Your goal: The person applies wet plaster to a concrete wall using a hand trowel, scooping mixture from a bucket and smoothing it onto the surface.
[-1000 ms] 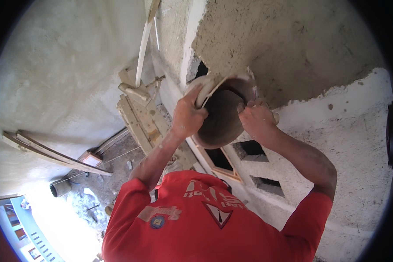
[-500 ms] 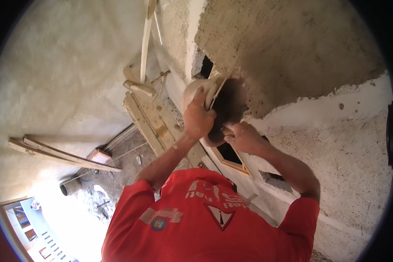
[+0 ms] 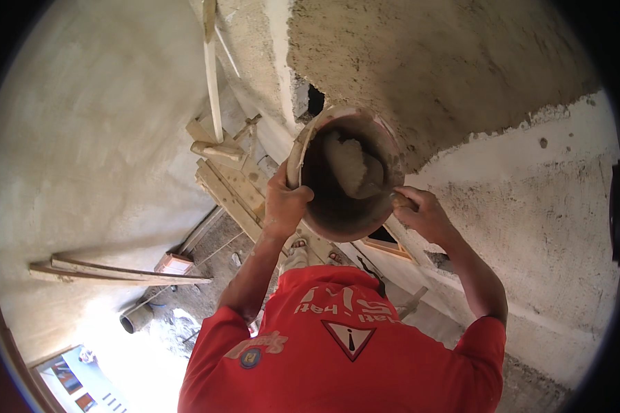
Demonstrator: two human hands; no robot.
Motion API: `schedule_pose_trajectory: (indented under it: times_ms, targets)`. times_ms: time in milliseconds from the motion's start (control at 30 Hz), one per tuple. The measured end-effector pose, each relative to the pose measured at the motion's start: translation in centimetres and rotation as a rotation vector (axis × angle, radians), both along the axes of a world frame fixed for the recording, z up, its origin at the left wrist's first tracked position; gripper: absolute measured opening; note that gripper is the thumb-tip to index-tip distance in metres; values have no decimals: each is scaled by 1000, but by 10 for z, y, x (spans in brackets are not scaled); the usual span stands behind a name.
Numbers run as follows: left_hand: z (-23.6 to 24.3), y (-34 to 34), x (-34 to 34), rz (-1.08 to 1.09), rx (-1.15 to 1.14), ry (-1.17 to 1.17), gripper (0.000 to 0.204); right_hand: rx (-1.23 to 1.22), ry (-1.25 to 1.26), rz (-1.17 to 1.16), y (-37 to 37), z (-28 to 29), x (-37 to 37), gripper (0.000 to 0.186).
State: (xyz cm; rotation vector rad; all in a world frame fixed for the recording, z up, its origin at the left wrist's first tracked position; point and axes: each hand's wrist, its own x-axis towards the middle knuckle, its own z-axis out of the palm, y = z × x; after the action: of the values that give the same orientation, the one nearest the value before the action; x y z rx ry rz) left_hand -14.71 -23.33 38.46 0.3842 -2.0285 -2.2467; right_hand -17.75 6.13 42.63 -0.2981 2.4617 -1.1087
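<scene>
A round, mortar-smeared bucket [image 3: 313, 224] is tipped so its mouth faces me, close to the plastered wall. My left hand [image 3: 286, 204] grips its left rim, thumb over the edge and fingers outside. At the right rim my right hand [image 3: 420, 215] is closed round what looks like a trowel handle. Inside the bucket a lump of wet grey mortar [image 3: 348, 165] shows, seemingly on the trowel's blade, while the shadowed bottom is hard to make out.
Fresh dark plaster [image 3: 461, 76] covers the upper right wall above a paler band. Scaffold planks [image 3: 231, 196] lie left of the bucket, with an upright pole [image 3: 212, 89] beyond. Two long boards [image 3: 117, 274] lean at the left. A wood-framed opening [image 3: 389, 244] sits below the bucket.
The bucket has turned, so its mouth now faces me and the mortar inside shows. Both hands have spread apart, the left slightly leftward and the right to the right.
</scene>
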Motion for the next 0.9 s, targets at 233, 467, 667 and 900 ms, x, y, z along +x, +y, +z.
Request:
schedule_pose_trajectory:
  times_ms: [233, 467, 667, 900]
  targets:
    - [11, 10, -18, -108, -19, -67, 58, -8, 17, -47, 15, -27, 17, 54]
    - [11, -3, -30, -73, 22, 14, 62, 133, 28, -12, 6, 2, 0, 48]
    - [8, -24, -33, 77, 177, 111, 62, 219, 123, 11, -8, 72, -27, 51]
    - [5, -59, -18, 277, 131, 157, 49, 146, 385, 249, -65, 214, -42, 51]
